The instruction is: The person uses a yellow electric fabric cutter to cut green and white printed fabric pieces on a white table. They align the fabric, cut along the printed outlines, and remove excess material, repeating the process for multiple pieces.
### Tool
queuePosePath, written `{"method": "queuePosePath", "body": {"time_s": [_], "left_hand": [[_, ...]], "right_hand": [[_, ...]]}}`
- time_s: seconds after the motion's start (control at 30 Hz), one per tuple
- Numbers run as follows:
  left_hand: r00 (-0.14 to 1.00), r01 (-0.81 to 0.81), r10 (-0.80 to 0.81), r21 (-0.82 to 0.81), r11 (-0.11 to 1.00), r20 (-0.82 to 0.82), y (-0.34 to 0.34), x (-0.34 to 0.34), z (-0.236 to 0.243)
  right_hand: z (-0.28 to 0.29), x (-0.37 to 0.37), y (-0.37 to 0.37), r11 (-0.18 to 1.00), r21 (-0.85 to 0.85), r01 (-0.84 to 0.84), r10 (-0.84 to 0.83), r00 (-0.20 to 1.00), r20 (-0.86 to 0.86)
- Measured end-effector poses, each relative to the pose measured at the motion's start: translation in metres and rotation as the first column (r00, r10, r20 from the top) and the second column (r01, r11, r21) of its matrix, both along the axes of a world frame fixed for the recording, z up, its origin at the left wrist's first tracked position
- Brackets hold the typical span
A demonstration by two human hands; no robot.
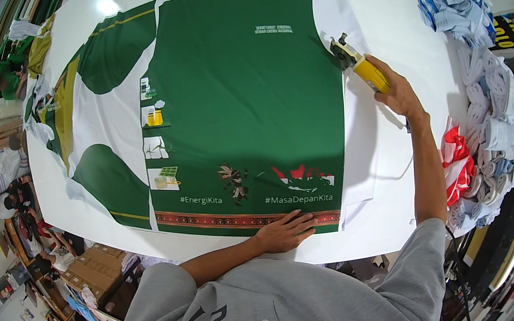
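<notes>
A green printed fabric panel [247, 92] lies on layered white material [361, 149] atop the white table [386, 226]. My right hand [400, 92] grips a yellow and black electric cutter [370, 71], its head at the panel's upper right edge. My left hand [283, 231] lies flat, fingers slightly apart, on the panel's patterned bottom band near the table's front edge. More cut-shaped green pieces [114, 46] on white cloth lie to the left, with an olive strip [64, 105] among them.
Folded pale fabric bundles [499, 97] and red-and-white cloth [453, 157] line the right edge; light blue pieces [452, 10] are piled at top right. A person in green [12, 84] is at far left. Cardboard boxes [98, 266] sit below left. A black cord [467, 311] hangs at right.
</notes>
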State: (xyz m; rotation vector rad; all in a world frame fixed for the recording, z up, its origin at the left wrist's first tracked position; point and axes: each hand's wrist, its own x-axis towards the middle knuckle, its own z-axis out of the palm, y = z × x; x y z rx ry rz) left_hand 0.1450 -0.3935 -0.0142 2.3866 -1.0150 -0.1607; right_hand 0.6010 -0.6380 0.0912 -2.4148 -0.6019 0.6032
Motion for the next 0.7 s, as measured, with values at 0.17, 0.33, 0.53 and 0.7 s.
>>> {"method": "queuePosePath", "body": {"time_s": [0.17,0.33,0.53,0.7], "left_hand": [[1.0,0.004,-0.004,0.015,1.0,-0.011,0.0,0.002,0.003],[1.0,-0.011,0.011,-0.024,1.0,-0.01,0.0,0.003,0.006],[1.0,-0.002,0.002,-0.016,1.0,-0.009,0.001,0.004,0.007],[1.0,-0.007,0.007,-0.019,1.0,0.001,0.001,0.004,0.006]], "right_hand": [[0.001,-0.008,0.03,0.998,0.015,0.058,-0.059,0.997,0.05],[0.0,-0.02,0.062,0.973,-0.04,0.226,-0.224,0.974,0.048],[0.002,-0.022,0.087,0.951,-0.009,0.309,-0.309,0.951,0.007],[-0.005,-0.019,0.109,0.942,0.019,0.335,-0.335,0.936,0.107]]}}
